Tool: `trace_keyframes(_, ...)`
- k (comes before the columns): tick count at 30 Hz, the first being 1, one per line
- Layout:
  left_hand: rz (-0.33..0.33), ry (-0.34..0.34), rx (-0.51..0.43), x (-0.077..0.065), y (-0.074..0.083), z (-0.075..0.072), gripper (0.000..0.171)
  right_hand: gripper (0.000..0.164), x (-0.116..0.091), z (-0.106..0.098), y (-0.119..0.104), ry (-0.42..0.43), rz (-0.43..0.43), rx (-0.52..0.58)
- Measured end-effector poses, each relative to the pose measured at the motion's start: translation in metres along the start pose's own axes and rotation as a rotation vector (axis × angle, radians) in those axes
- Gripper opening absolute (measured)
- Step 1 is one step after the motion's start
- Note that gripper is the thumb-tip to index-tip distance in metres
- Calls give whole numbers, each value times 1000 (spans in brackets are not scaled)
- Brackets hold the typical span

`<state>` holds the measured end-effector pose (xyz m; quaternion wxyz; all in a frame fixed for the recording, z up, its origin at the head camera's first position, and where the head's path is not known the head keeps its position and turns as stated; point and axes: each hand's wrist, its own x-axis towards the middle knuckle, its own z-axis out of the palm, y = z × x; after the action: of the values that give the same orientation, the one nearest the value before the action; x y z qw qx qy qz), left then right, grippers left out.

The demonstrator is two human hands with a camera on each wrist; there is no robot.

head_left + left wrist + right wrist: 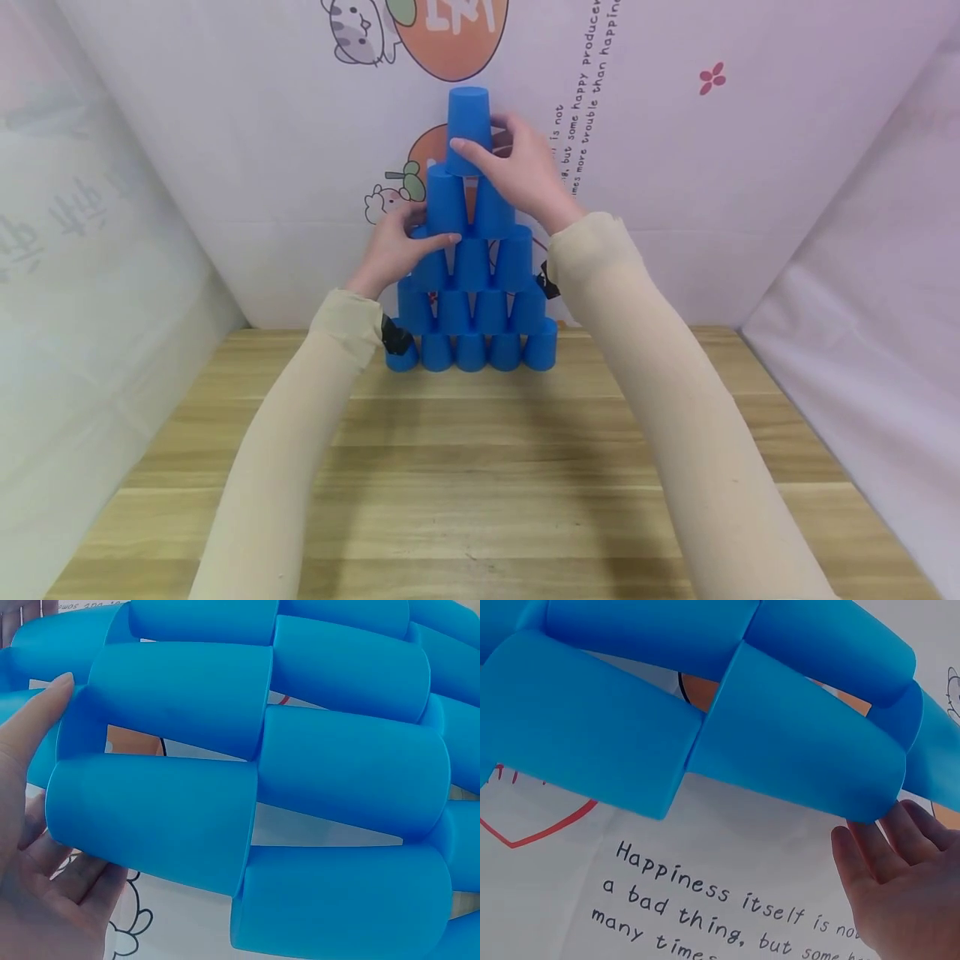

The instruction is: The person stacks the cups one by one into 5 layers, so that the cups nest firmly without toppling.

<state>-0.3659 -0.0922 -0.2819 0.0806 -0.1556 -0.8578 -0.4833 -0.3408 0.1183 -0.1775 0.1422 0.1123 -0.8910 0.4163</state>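
Blue plastic cups stand upside down in a tall pyramid, a single cup (469, 112) at its peak. My right hand (529, 173) holds that top cup from the right, thumb across its front and fingers behind. Lower down on the left, my left hand (393, 248) grips round the base of the left cup (446, 200) in the second tier from the top. The left wrist view shows the thumb across its front and the other fingers behind the tier below. Beside it stands the second-tier right cup (802, 735), near my right fingertips in the right wrist view.
The bottom row of cups (471, 353) rests on a wood-grain table (465, 475) close to its back edge. Behind the stack hangs a printed white backdrop (645, 250). White cloth walls (862, 233) flank the table on both sides.
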Motion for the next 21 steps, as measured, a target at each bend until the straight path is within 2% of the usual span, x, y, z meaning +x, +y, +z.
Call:
trace_keyframes(11,-8,8,-20,-4,-1,0,95,85,-12,-18,13,27,10,-10)
trace_keyframes(16,25,12,-40,-8,-2,-4,89,84,-20,-30,25,55,6,-15)
trace_keyframes(21,83,39,-40,-16,-6,-14,80,81,-33,-43,39,75,-15,-4)
